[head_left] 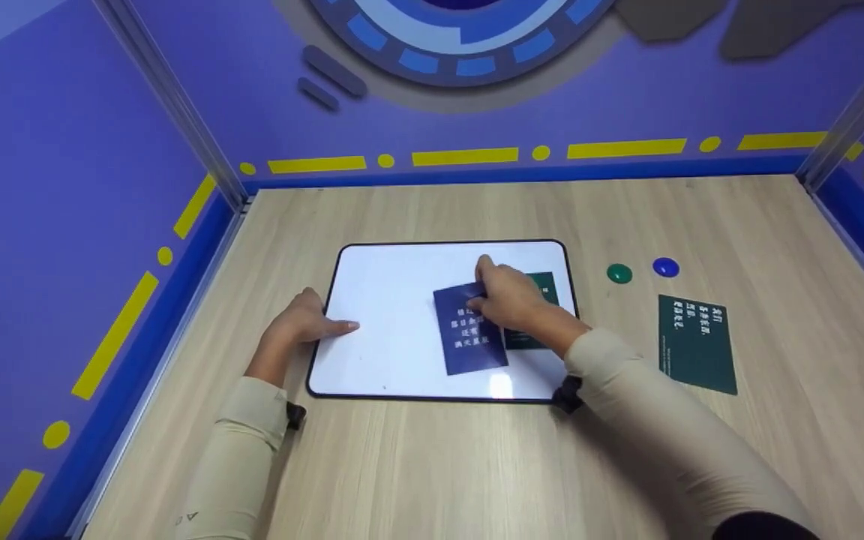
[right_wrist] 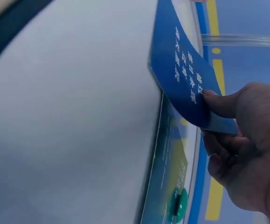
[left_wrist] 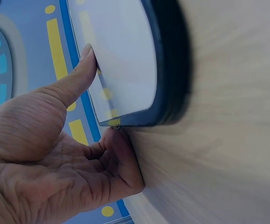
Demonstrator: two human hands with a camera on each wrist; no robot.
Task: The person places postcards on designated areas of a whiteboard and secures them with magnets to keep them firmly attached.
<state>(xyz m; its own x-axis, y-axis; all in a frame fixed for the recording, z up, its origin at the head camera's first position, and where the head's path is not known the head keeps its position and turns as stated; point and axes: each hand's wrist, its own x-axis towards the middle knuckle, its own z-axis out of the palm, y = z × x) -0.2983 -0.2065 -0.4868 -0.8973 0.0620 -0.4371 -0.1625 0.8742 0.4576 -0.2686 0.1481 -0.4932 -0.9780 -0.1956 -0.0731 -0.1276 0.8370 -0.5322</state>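
A whiteboard [head_left: 387,285] with a black rim lies on the table. My left hand [head_left: 301,322] grips its left edge, thumb over the white face and fingers curled at the rim, as the left wrist view shows. Over the board's right half, my right hand [head_left: 514,296] pinches a dark blue card [head_left: 469,337] with white writing near its upper edge. That card bends and tilts up from the board in the right wrist view. A dark green card [head_left: 526,340] lies flat on the board, partly behind the right hand, with a green round magnet [right_wrist: 182,205] on it.
Right of the board, a green round magnet [head_left: 619,273] and a blue one [head_left: 666,267] lie on the wooden table [head_left: 432,465]. Nearer me is another dark green card [head_left: 698,352] with white writing. Blue-purple panels [head_left: 199,97] wall the table's back and sides.
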